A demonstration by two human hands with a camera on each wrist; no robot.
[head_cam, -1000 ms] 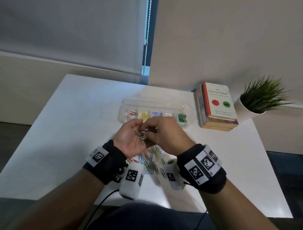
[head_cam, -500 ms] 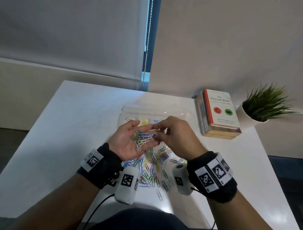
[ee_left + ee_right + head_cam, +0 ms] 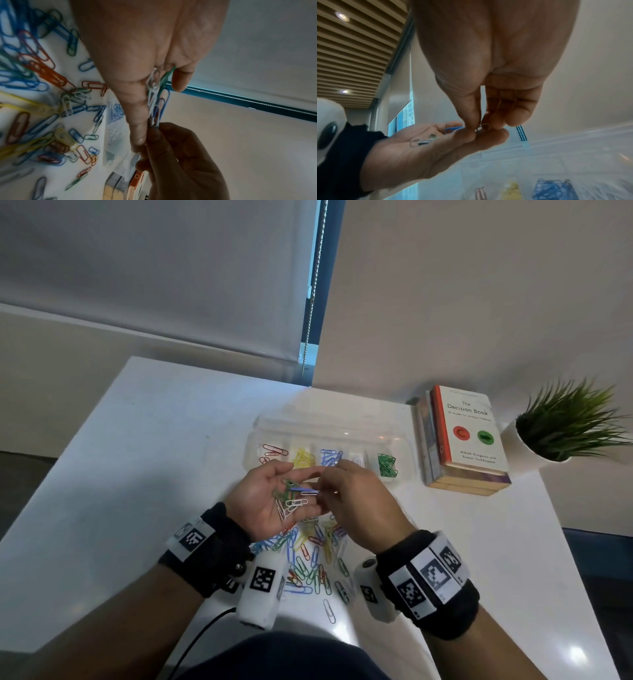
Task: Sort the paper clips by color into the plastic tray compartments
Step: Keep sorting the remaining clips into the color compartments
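we note the left hand (image 3: pixel 270 505) held palm up above the table (image 3: pixel 137 474), fingers relaxed, cupping a small batch of paper clips (image 3: pixel 293 501) in green, white and blue. the right hand (image 3: pixel 356 508) meets it at the fingertips, thumb and forefinger pinched on one clip from that batch; its colour we cannot tell for certain. the plastic tray (image 3: pixel 329 428) lies just beyond the hands, with red, yellow, blue, white and green clips already in separate compartments from left to right. a mixed pile of clips (image 3: pixel 308 563) lies on the table under the wrists. we judge the step in hand to be drawing a single clip from the palm. the next move calls for freeing it from its neighbours and carrying it to the matching compartment.
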